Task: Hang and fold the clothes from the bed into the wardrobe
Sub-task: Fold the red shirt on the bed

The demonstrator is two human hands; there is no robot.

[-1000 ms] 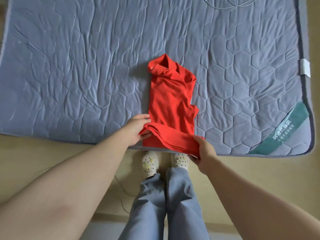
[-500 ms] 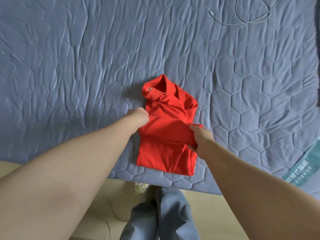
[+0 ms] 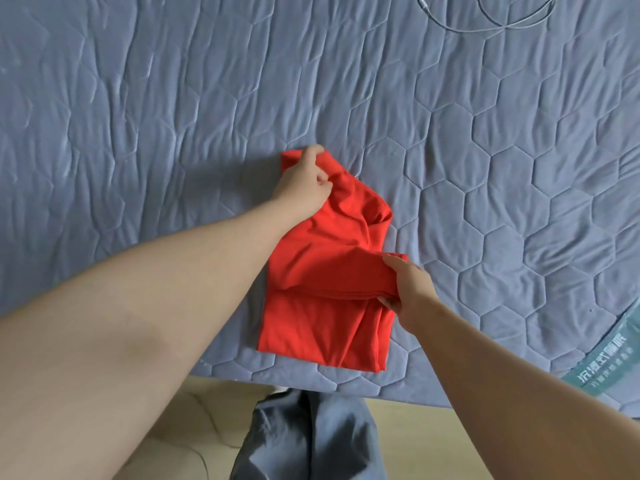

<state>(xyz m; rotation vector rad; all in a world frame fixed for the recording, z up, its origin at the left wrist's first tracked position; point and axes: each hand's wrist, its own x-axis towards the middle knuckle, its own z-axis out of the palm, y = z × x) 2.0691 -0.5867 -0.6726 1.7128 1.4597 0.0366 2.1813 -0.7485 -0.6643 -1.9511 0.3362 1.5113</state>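
- While the red shirt (image 3: 311, 327) lies partly folded near the front edge of the bed (image 3: 173, 116), both hands are on it. No wardrobe is in view.
- Left hand (image 3: 303, 183): fingers (image 3: 322, 174) curled round the far end of the shirt, bunching the cloth there.
- Right hand (image 3: 408, 285): clenched on a thick folded band that crosses the shirt's middle, at its right edge, with the thumb on top and the fingers tucked beneath.
- Handling, judged: light, thin, fully limp cloth. It has no stiffness, so any unsupported part will likely sag or fall open. Not fragile.
- Surface, judged: the quilted cover looks soft and wrinkled (dragging may ruck it up), so lifting seems better than sliding.
- Hold points, judged: grip along the fold lines, at two places well apart, pinching all layers together so that they do not slip. To carry it, a flat hand under the finished pack should beat holding one corner.
- Also noted: a cable (image 3: 502, 22) on the far side of the bed, well apart from the shirt.
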